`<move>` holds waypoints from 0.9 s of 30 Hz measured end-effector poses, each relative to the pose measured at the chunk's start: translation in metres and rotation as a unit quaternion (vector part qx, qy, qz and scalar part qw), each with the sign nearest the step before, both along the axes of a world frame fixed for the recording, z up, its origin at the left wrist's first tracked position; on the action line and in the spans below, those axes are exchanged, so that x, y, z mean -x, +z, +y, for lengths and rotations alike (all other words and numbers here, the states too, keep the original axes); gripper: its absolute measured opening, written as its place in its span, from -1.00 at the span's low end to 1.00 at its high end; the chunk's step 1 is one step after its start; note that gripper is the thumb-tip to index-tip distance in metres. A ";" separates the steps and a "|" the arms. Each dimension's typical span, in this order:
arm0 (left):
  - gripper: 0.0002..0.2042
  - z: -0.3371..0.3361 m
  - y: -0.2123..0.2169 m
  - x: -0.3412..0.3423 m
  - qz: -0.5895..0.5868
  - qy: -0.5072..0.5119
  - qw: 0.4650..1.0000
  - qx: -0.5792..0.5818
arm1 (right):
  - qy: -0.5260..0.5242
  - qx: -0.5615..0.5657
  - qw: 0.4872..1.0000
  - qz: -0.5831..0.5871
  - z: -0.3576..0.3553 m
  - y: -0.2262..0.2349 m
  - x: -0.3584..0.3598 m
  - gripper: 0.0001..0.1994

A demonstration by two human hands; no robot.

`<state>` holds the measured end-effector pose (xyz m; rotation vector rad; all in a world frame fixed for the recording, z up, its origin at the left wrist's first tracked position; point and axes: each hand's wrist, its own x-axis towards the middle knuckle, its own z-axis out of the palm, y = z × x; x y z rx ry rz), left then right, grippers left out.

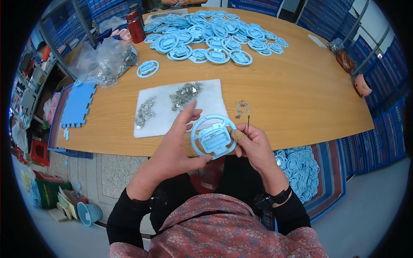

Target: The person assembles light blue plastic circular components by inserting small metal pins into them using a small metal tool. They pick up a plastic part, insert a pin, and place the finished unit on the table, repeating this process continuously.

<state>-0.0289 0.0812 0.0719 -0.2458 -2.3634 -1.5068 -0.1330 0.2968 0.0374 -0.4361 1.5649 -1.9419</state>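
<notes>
A light-blue toy steering wheel [214, 138] is held over the table's near edge, its hollow centre facing up. My right hand [253, 146] grips its right rim between thumb and fingers. From the same hand a thin dark rod-like tool [248, 123] sticks up; its kind I cannot make out. My left hand [174, 146] is open at the wheel's left, fingers spread and thumb by the lower rim. Beyond that hand, a white foam mat [206, 92] bears two heaps of small metal pieces, a larger heap [185, 95] and a smaller heap [145, 112].
Many similar wheels [215, 32] are piled at the table's far side. A few tiny metal parts [242, 108] lie right of the mat. Plastic bags [101, 60] and a red flask [136, 29] stand left. Below right, a crate [329, 172] contains more blue wheels. Someone sits opposite.
</notes>
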 end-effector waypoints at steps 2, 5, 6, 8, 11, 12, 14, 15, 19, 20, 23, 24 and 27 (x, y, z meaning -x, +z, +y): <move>-0.08 0.001 -0.015 0.002 -0.042 0.000 0.989 -0.140 | -0.016 0.004 1.000 -0.023 0.005 -0.006 -0.001 -0.81; -0.25 0.004 -0.028 0.000 -0.106 0.006 0.960 -0.258 | -0.032 0.002 0.999 -0.032 0.007 -0.011 -0.002 -0.82; -0.32 0.003 -0.030 -0.001 -0.126 0.012 0.952 -0.280 | -0.033 0.002 0.999 -0.032 0.007 -0.013 -0.002 -0.82; -0.41 0.009 -0.037 -0.003 -0.145 0.008 0.904 -0.401 | -0.034 0.003 0.999 -0.034 0.006 -0.016 -0.003 -0.82; -0.54 0.016 -0.044 -0.002 -0.176 0.020 0.851 -0.495 | -0.041 -0.003 0.999 -0.031 0.005 -0.020 -0.003 -0.82; -0.58 0.018 -0.045 0.000 -0.186 0.026 0.838 -0.512 | -0.044 -0.002 0.999 -0.031 0.004 -0.019 -0.004 -0.82; -0.61 0.021 -0.047 0.002 -0.203 0.032 0.830 -0.519 | -0.049 -0.001 0.998 -0.031 0.003 -0.019 -0.004 -0.82; -0.63 0.021 -0.048 0.002 -0.212 0.034 0.826 -0.521 | -0.048 -0.003 0.998 -0.033 0.003 -0.020 -0.004 -0.82; -0.60 0.021 -0.052 0.003 -0.190 0.047 0.869 -0.454 | -0.039 -0.005 0.999 -0.030 0.002 -0.023 -0.001 -0.82; -0.60 0.018 -0.050 0.004 -0.182 0.048 0.886 -0.425 | -0.036 -0.005 0.999 -0.026 0.002 -0.024 0.000 -0.82; -0.61 0.013 -0.044 0.016 -0.154 0.039 0.932 -0.325 | -0.016 -0.027 1.000 0.003 0.001 -0.022 0.001 -0.83; -0.61 0.011 -0.039 0.020 -0.144 0.035 0.946 -0.288 | -0.008 -0.026 1.000 0.007 0.002 -0.022 0.002 -0.83; -0.65 0.007 -0.026 0.034 -0.216 -0.002 0.941 -0.260 | 0.020 -0.035 0.999 0.020 0.004 -0.022 0.006 -0.83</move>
